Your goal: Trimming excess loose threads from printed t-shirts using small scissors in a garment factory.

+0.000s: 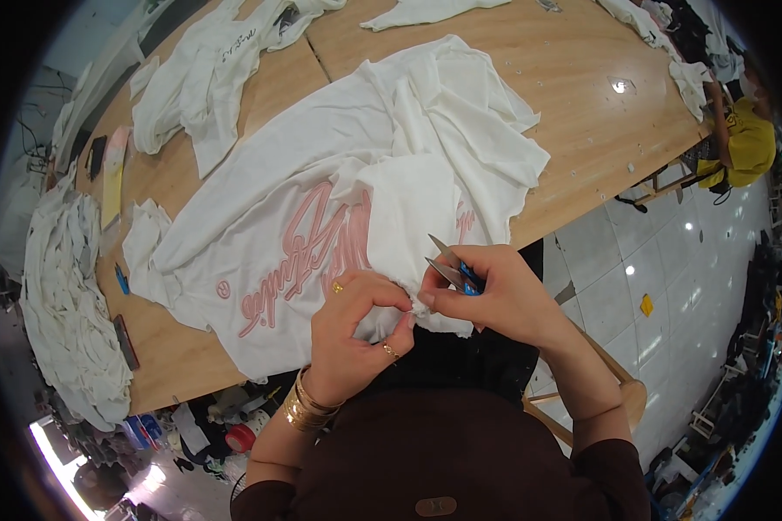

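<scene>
A white garment (321, 143) with pink script lettering lies spread over the table's near edge, bunched toward the upper right. My left hand (352, 326), with rings and gold bangles at the wrist, pinches the gathered edge of the cloth near my lap. My right hand (513, 291) holds small blue-handled thread snips (470, 280). Their two blades are apart and point up and to the left, over the cloth. The thumb and finger of that hand also meet the gathered edge, close beside my left fingertips. Any loose thread there is too small to make out.
Another white garment (195, 91) lies at the far left of the wooden table (604, 122). A heap of white cloth (65, 304) hangs along the left edge, near a blue tool (122, 279). On the right are a wooden stool (632, 404) and a person in yellow (747, 143).
</scene>
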The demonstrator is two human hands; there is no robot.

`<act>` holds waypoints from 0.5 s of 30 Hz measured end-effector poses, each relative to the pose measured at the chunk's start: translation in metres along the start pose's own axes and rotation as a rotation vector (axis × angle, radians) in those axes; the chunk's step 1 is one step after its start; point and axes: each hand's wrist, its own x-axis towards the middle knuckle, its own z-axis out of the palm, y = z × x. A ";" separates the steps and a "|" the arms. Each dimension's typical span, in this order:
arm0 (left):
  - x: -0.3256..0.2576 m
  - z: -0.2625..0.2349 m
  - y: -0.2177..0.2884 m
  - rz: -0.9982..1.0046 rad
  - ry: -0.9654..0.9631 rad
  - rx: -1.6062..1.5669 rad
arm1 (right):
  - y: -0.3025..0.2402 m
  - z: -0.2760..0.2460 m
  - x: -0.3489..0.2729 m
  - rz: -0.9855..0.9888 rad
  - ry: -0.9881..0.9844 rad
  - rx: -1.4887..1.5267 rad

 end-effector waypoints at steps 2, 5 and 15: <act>0.001 0.000 0.000 -0.011 -0.017 -0.016 | 0.007 0.000 0.001 -0.097 -0.018 0.010; 0.001 0.000 0.000 -0.065 -0.030 -0.094 | 0.008 0.005 0.002 0.008 -0.003 0.180; 0.005 0.002 0.005 -0.083 0.039 -0.078 | 0.011 0.024 -0.004 -0.030 0.159 0.275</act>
